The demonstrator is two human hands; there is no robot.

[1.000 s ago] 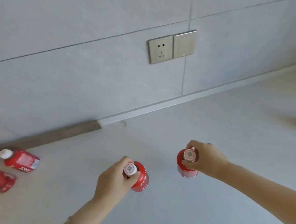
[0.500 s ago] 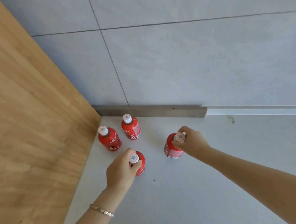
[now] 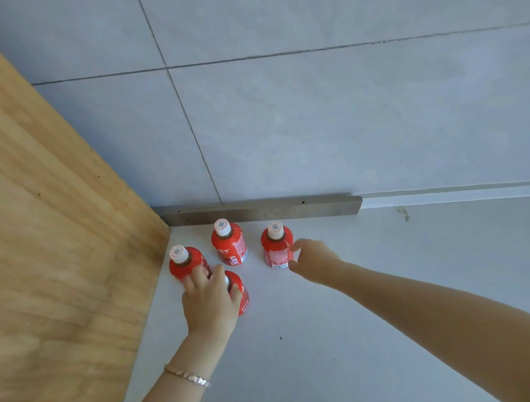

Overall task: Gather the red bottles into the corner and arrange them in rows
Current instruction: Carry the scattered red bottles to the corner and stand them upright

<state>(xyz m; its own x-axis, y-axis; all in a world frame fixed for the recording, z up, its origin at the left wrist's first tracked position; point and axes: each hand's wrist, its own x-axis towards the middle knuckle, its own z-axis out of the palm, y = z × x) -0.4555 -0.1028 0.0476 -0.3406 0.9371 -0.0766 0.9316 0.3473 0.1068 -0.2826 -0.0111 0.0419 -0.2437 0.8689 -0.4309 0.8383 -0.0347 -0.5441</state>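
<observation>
Four red bottles with white caps stand upright in the corner of the white counter [image 3: 296, 353]. The back bottle [image 3: 229, 248] and the right bottle [image 3: 274, 249] stand side by side near the grey strip [image 3: 258, 212]. The left bottle [image 3: 182, 263] stands by the wooden panel [image 3: 60, 242]. My left hand [image 3: 210, 299] grips the front bottle [image 3: 241, 294] from above and hides its cap; its fingertips reach the left bottle. My right hand [image 3: 312, 258] is beside the right bottle, with fingertip and thumb at the bottle's right side and not wrapped round it.
The wooden panel closes off the left side and a grey tiled wall [image 3: 315, 121] closes off the back. The white counter stretches on to the right and towards me. A bracelet [image 3: 188, 375] is on my left wrist.
Both hands carried their bottles left into the corner. The right bottle now stands by the grey strip and my right hand has slipped off its cap to its side. My left hand still holds its bottle.
</observation>
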